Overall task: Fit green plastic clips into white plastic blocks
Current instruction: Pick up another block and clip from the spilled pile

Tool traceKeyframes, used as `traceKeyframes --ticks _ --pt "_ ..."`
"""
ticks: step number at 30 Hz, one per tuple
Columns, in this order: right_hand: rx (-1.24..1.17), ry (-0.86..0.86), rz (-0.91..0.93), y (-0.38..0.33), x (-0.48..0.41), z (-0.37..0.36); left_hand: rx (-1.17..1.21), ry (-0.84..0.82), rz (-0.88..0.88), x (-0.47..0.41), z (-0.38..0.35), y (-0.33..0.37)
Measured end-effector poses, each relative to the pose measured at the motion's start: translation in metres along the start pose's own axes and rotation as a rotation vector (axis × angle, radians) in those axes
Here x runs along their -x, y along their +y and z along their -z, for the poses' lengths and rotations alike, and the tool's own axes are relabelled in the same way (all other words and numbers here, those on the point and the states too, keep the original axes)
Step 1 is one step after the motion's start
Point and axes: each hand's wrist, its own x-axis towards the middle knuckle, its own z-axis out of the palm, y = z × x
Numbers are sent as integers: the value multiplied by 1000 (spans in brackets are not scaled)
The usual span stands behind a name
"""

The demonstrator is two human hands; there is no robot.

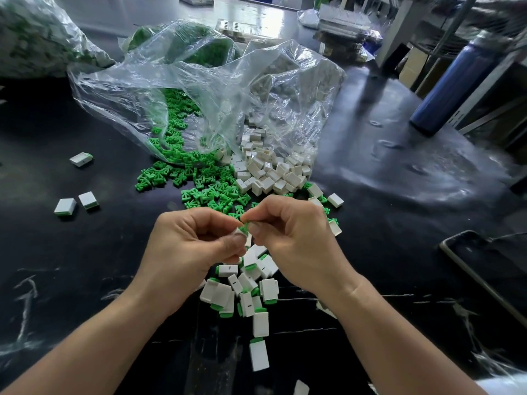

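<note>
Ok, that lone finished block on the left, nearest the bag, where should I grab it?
Probably pinch the lone block across its long white sides, coming from above. It lies flat with nothing touching it, and its green clip caps the right end, so the sides are free.

Black worktop (85, 252): glossy, scuffed with whitish scratches toward the near edge. Bright glare (256, 15) on its far end, softer sheen on the right side. Blue cylindrical flask (453, 81) stands at right. Dark flat phone (484, 269) lies near the right edge. Stacked pale trays (342, 21) at far end; cardboard boxes (410, 67) beyond, right.
</note>
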Motion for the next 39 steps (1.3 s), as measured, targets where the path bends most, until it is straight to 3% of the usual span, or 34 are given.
traceKeyframes --ticks 7,14,21,28,36,39 --pt "46 -8 32 1 1 -2 -87 -9 -42 3 0 2" --pt "-32 25 60 -1 1 0 181 -3 59 2 -4 0" --pt "41 97 136 1 2 -5 107 50 -18 1 -5 -3" --pt "40 50 117 3 3 -11 112 34 47 -2 1 -3" --pt "76 19 164 3 2 -6 154 34 -29 -2 1 -2" --pt "-85 -10 67 1 1 -6 116 27 -95 -3 3 -3"
